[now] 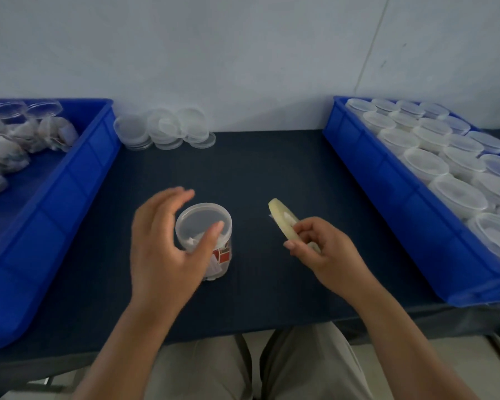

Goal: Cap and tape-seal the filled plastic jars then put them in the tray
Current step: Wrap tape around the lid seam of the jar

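View: head camera, the only one supplied.
Left hand (162, 243): fingers spread and loosely arched, nothing clamped; the jar is bracketed between thumb and fingers. Whether the thumb touches the lid cannot be told, as the hand is blurred.
Right hand (321, 249): fingers curled and pinched on the tape roll (283, 220); the roll is held on edge and projects up and away from the grip, toward the jar.
Jar (211, 241): set on the table (272, 168) inside the left hand's arch, well to the left of the right hand's grip; packets are seen through the wall.
Jar axis: long axis vertical, base down, mouth upward.
Lid (202, 219): seated on the jar, flat face up.
Done: capping of this jar, as judged from the seated lid; many capped jars (425, 160) are already stowed in the right tray (387, 203), beyond the right hand's outer side.
Left: no tape band is made out on this jar, so sealing and traying are judged outstanding.
Stock remaining: filled jars (9, 151) lie in the left tray (70, 180), outside the left hand; spare lids (162, 128) are stacked beyond its fingertips.
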`<control>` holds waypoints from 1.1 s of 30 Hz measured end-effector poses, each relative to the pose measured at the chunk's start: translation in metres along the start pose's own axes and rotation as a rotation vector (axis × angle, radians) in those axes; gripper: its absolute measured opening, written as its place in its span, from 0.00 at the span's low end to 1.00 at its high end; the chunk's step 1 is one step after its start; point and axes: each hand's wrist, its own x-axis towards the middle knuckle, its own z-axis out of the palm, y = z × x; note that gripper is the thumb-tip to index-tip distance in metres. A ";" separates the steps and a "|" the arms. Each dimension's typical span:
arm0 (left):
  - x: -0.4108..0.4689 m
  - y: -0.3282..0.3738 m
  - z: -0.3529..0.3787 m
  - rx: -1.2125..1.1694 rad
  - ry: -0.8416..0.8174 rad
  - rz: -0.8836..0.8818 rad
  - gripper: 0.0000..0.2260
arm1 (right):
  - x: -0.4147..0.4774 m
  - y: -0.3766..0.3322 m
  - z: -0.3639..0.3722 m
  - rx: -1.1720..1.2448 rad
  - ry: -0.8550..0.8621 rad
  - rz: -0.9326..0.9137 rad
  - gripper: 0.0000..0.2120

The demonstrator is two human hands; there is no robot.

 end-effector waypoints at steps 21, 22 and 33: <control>-0.019 0.068 0.005 0.002 -0.181 0.137 0.11 | -0.055 -0.035 0.023 0.292 -0.001 -0.167 0.21; -0.022 0.069 0.007 0.045 -0.189 0.148 0.12 | -0.054 -0.035 0.024 0.297 -0.011 -0.177 0.20; -0.023 0.069 0.005 0.091 -0.198 0.154 0.08 | -0.052 -0.040 0.033 0.159 -0.095 -0.257 0.15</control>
